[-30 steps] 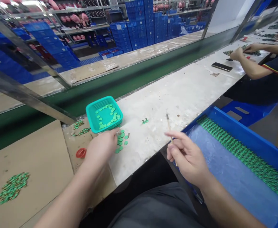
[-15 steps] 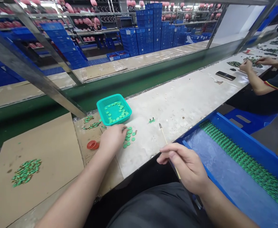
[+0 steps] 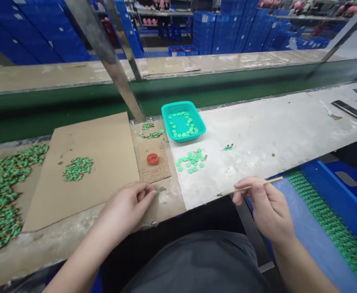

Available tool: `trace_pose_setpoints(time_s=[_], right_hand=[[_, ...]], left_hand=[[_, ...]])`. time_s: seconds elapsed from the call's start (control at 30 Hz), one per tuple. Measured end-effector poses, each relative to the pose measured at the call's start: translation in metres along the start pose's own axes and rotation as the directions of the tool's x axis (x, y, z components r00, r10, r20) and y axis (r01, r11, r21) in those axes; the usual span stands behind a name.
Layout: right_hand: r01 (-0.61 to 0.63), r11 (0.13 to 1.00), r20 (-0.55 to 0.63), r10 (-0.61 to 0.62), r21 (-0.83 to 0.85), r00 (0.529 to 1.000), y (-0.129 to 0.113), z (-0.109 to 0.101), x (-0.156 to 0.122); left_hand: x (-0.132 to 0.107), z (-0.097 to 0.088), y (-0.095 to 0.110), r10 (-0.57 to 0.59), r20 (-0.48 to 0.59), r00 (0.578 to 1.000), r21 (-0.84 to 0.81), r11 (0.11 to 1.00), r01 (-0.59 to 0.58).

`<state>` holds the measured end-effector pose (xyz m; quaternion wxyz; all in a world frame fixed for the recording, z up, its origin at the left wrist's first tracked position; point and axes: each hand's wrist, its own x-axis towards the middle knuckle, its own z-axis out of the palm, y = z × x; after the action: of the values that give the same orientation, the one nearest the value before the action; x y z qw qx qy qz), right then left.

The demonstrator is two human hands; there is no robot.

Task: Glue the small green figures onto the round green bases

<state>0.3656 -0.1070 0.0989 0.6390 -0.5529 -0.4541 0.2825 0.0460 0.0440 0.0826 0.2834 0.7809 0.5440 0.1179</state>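
My left hand [image 3: 132,203] is closed in a pinch over the front of the bench. A small green piece [image 3: 157,193] shows at its fingertips, too small to make out fully. My right hand [image 3: 265,207] holds a thin paintbrush [image 3: 242,189], its dark tip pointing left past the bench's front edge. Green discs [image 3: 193,159] lie scattered on the white bench top between the hands. Behind them is a turquoise basket [image 3: 183,106] with more discs in it. A red cap [image 3: 153,159] sits on a cardboard piece beyond my left hand. Small green pieces with dark stems [image 3: 228,147] stand right of the discs.
A cardboard sheet [image 3: 105,142] with a pile of small green-and-gold parts [image 3: 77,169] lies left. A larger heap [image 3: 1,199] is at the far left. A blue crate [image 3: 306,228] with rows of green pieces is at right. A metal post [image 3: 117,73] rises behind; a phone [image 3: 347,109] lies far right.
The view has turned left. My left hand has moved from beside the discs towards the bench's front edge, with a small green piece at its fingertips. The brush has swung to point left.
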Motion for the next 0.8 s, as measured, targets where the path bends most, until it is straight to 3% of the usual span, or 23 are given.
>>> trace_pose_setpoints(time_s=[0.13,0.2,0.23,0.33,0.4,0.6,0.7,0.8], right_hand=[[-0.114,0.991,0.048,0.111,0.064,0.993,0.015,0.035,0.011],[-0.146,0.984,0.056,0.141,0.099,0.988,0.020,0.052,0.018],[-0.164,0.979,0.070,0.156,0.125,0.985,0.022,0.060,0.021],[-0.208,0.960,0.158,0.180,0.185,0.971,0.027,0.079,0.032],[-0.211,0.957,0.223,0.166,0.197,0.961,0.030,0.092,0.039],[-0.131,0.979,0.245,0.090,0.158,0.965,0.035,0.138,0.071],[0.054,0.997,0.239,-0.067,0.063,0.969,0.035,0.161,0.093],[0.355,0.928,0.296,-0.310,-0.114,0.904,0.038,0.179,0.111]], left_hand=[[-0.017,0.008,-0.035,0.038,-0.113,0.993,-0.014,0.999,-0.040],[-0.025,0.014,-0.042,0.167,-0.214,0.963,-0.011,0.985,-0.173],[-0.028,0.016,-0.044,0.274,-0.268,0.924,0.016,0.960,-0.280],[-0.038,0.018,-0.047,0.588,-0.336,0.736,0.205,0.808,-0.552],[-0.042,0.019,-0.049,0.669,-0.291,0.684,0.293,0.743,-0.602],[-0.044,0.026,-0.057,0.704,-0.239,0.669,0.327,0.707,-0.627],[-0.047,0.033,-0.063,0.702,-0.235,0.672,0.325,0.709,-0.626],[-0.051,0.045,-0.070,0.655,-0.270,0.706,0.258,0.756,-0.602]])
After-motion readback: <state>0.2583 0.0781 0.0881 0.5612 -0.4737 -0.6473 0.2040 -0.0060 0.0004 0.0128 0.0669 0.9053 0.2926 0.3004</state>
